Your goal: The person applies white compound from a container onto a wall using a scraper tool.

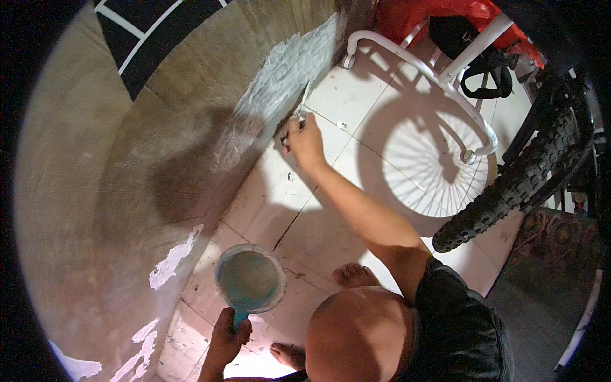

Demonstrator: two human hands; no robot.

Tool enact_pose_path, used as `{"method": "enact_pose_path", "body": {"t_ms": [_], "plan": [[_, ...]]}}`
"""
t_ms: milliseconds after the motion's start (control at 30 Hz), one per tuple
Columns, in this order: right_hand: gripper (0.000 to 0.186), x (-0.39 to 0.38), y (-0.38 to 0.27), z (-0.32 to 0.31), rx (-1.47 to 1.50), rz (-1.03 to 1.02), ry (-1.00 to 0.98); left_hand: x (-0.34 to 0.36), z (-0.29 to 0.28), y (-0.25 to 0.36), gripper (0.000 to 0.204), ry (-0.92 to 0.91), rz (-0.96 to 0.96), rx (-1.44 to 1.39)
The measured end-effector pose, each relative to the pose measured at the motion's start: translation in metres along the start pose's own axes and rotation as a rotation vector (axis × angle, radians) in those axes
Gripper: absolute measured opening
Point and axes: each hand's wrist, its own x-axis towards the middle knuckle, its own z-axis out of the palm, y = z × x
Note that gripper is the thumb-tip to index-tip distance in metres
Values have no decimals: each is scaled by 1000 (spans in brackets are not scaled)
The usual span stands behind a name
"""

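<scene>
My left hand [227,334] grips the teal handle of a round dipper [251,279], which has a pale, crusted rim and greyish contents. It is held above the tiled floor, beside the wall. My right hand [307,141] reaches forward to the corner where wall meets floor. Its fingers are curled closed; whatever they hold is too small and shadowed to name. Just beyond them, a smeared white coating [280,70] covers part of the brown wall [127,204]. Dark crumbs and a small white bit lie on the tiles near that hand.
A white tubular metal frame [407,56] stands at the far right, beside a red bag [407,16]. A bicycle tyre [522,178] with knobbly tread leans in from the right, casting a spoked shadow. A dark patterned mat [541,286] lies at the right. My bare feet rest below.
</scene>
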Motion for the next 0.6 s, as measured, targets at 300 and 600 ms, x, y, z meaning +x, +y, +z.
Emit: {"method": "enact_pose_path", "body": {"t_ms": [300,600], "plan": [[31,-151,-10,-23,175,114,-305,-2,-29,6,17,-17,97,178],[19,-178,-154,-121,-415,-102,-849,12,-42,-31,38,-29,245,141]]}}
